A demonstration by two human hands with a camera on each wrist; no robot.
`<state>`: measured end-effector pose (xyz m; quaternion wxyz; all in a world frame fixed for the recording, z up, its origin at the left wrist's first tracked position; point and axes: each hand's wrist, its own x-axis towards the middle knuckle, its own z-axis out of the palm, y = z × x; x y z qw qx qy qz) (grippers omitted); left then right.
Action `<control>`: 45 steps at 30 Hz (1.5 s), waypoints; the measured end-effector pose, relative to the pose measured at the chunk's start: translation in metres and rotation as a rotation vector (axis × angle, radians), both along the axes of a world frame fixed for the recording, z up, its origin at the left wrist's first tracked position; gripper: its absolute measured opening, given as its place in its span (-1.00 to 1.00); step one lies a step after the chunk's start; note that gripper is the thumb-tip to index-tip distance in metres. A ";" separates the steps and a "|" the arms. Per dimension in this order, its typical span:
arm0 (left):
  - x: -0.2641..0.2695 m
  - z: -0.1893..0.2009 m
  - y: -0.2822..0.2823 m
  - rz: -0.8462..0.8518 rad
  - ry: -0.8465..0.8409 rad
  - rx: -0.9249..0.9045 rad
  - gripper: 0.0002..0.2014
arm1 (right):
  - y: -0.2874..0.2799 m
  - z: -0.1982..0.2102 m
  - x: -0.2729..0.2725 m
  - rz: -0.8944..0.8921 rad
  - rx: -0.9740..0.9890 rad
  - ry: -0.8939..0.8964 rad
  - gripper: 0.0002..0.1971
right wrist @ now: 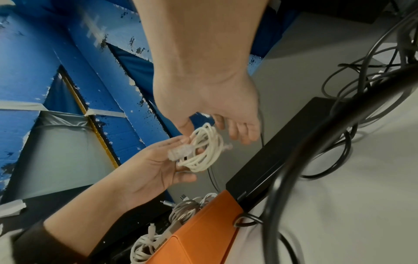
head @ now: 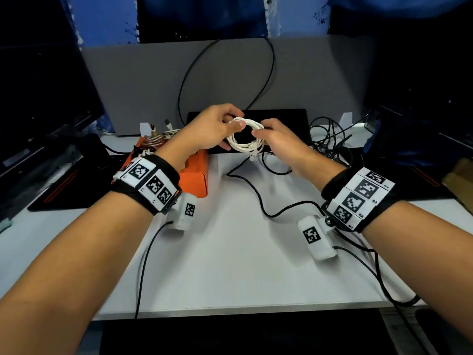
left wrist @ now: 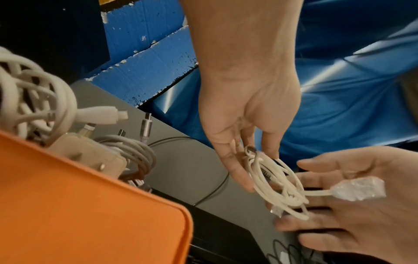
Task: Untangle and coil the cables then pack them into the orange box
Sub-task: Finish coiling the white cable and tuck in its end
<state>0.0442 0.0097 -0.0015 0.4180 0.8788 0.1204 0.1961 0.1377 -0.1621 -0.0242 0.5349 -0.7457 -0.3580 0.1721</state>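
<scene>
Between our two hands, a white cable coil hangs in the air above the far part of the white table, wound into several loose loops with a clear plastic plug at one end. Our left hand pinches the coil's upper left side, thumb over the strands and fingers curled behind them. Our right hand grips the opposite side; in the left wrist view its fingers spread under the loops, and the clear plug lies across them. In the right wrist view the same plug rests against the right hand's fingertips, while the left hand comes down onto the coil from above.

Just left of the coil and lower, the orange box sits on the table, partly hidden by our left wrist. It already holds other cables: pale coiled cords, a braided one with a metal plug, and a white adapter block with prongs, all seen best from the left wrist. The box's orange wall also shows in the right wrist view, with white cords bunched at its far side.

Beyond the coil lies a flat black slab, and behind that stands a grey panel. To the right, a tangle of black cables sprawls over the table, with one strand snaking toward us across the white surface.
</scene>
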 end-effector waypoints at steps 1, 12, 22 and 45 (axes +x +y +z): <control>0.005 0.000 0.005 0.023 0.040 0.030 -0.67 | 0.000 -0.001 0.002 -0.031 -0.052 -0.025 -0.51; 0.075 -0.023 0.056 0.213 0.560 0.389 -0.73 | -0.023 -0.021 -0.007 0.440 -0.979 -0.581 -0.51; 0.091 -0.043 0.059 0.301 0.641 0.684 -0.80 | -0.042 -0.022 -0.017 0.495 -1.012 -0.669 -0.45; 0.086 -0.022 0.057 0.066 0.688 0.865 -0.73 | -0.014 -0.013 0.004 0.232 -0.665 -0.707 -0.68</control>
